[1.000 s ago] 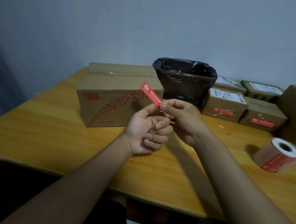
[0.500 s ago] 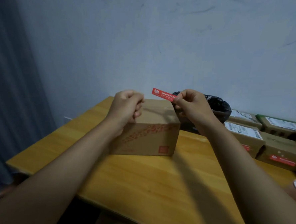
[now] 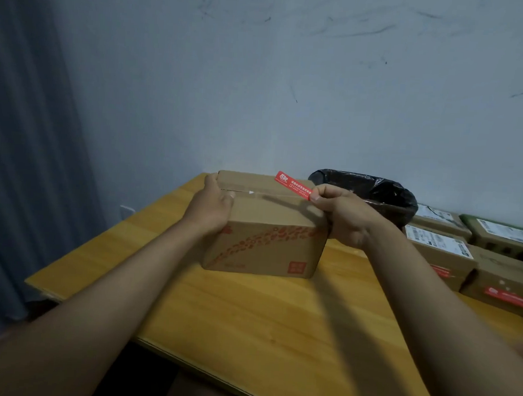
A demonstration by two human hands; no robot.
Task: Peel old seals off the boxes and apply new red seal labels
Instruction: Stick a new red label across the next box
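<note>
the right hand [image 3: 343,215] is pinching a light, floppy red label [image 3: 293,186] by its right end; the left hand [image 3: 212,207] is resting straight-fingered on the box [image 3: 267,228].

Home packing corner; wooden table [image 3: 246,319], labelled parcels [image 3: 440,251], curtain [image 3: 27,153], scuffed wall [image 3: 292,77].

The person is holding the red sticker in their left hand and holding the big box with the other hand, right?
Not quite. The head view shows the red sticker pinched in the right hand, not the left. The left hand is the one resting on the big box, at its left end.
</note>
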